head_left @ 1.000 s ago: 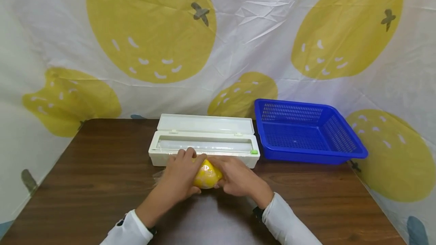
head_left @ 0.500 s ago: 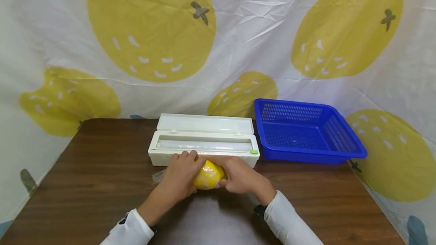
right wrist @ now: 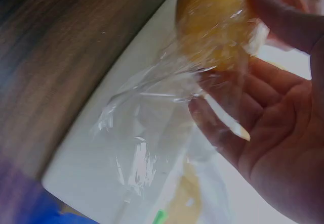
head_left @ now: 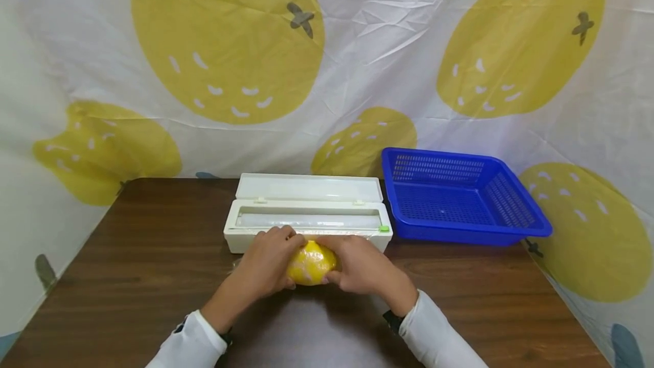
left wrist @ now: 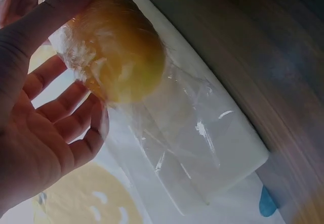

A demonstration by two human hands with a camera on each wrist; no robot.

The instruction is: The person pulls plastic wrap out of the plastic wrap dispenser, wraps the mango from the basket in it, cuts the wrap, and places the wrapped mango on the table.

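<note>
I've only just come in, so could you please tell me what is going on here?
A person's left hand and right hand hold a yellow item between them, with clear film around it and spreading loose to both sides. Beyond it sits a white box, lid open, with a roll inside. A blue basket stands to the right.

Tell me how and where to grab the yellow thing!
I'd cup the yellow thing by its sides, left hand from the left, right hand from the right: it's rounded under clear film, so one-sided grips might slip.
</note>
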